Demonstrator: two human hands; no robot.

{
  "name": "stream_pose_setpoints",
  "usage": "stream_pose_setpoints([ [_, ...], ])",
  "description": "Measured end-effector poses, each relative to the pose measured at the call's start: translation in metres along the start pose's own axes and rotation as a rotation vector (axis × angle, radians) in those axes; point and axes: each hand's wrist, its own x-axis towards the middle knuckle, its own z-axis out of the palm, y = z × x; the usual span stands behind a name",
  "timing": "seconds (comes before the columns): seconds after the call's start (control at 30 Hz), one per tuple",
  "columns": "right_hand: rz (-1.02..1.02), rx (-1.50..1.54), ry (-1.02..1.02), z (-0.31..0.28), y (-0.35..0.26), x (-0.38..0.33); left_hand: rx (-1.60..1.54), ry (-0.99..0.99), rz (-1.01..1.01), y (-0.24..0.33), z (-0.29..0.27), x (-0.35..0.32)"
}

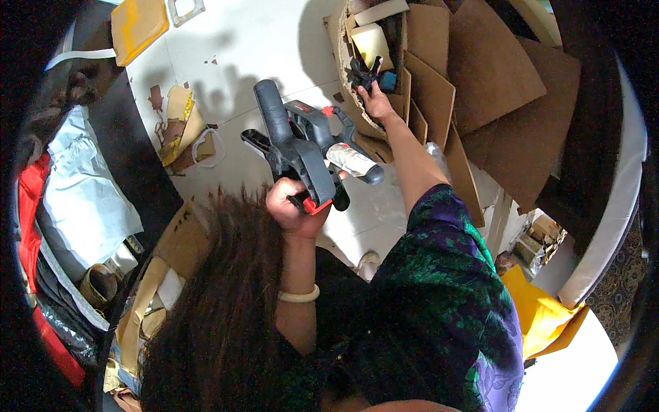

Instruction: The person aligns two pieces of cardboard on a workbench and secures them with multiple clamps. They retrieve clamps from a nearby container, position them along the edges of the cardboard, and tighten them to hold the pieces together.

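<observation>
My left hand (pixel 296 208), with a cream bangle at its wrist, is closed around large black-and-grey plastic spring clamps (pixel 295 141) with red tips. They are bunched together above the floor, and a pale label wraps one thick handle. Farther off to the right, my right hand (pixel 376 104) reaches over the torn rim of a cardboard box (pixel 341 65). Its fingers close on a black clamp-like tool (pixel 364 72) with a touch of red, whose exact kind is hard to make out. Beside it in the box are a pale yellow block (pixel 371 45) and something blue (pixel 388 82).
Flattened cardboard sheets (pixel 491 75) lean right of the box. Cardboard scraps and tape (pixel 180 130) lie on the pale floor. A taped yellow-brown parcel (pixel 139 29) is at the far left, a pale blue plastic bag (pixel 86 192) nearer. Yellow material (pixel 539 312) sits near right.
</observation>
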Motion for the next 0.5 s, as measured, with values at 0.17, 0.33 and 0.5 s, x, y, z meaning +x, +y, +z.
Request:
stream_pose_setpoints([
  [0.17, 0.071, -0.154, -0.103, -0.004, 0.022, 0.028, 0.233, 0.179, 0.101, -0.004, 0.002, -0.008],
  [0.33, 0.039, -0.274, -0.315, -0.014, 0.037, 0.060, 0.249, 0.024, 0.064, 0.001, 0.009, -0.002],
  [0.5, 0.479, 0.149, -0.596, -0.041, -0.032, 0.016, 0.003, -0.006, 0.034, 0.001, 0.006, -0.010],
])
